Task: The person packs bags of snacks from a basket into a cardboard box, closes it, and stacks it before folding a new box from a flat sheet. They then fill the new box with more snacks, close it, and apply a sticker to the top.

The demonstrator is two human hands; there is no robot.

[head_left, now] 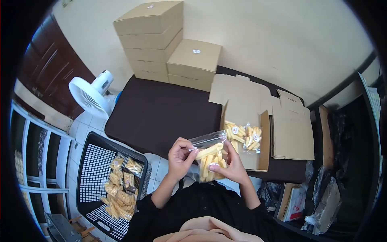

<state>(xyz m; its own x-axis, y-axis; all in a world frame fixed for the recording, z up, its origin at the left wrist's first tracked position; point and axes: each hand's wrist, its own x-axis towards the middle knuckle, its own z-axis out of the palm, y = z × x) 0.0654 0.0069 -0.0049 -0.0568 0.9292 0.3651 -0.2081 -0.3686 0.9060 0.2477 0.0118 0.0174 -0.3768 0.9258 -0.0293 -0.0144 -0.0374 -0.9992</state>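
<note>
Clear bag [207, 173] of pale snack sticks, held upright before the person's torso at the near edge of the worktop [161, 109], left of the open box [264, 141]. The left hand [180, 159] pinches the film at the upper left; the right hand [234, 167] clasps the other side, its thumb beside a round sticker [214, 164]. Whether the bag's mouth is sealed cannot be told. Should it be open, tilting could spill sticks; a hard thumb press could snap them or crease the sticker. Similar bags [252, 138] lie inside the open box, where crowding could crush their contents. Beyond: flattened cardboard [292, 135] to the right, closed boxes [149, 40] stacked behind. At left, a black basket [90, 185] holds more packets [121, 201].
</note>
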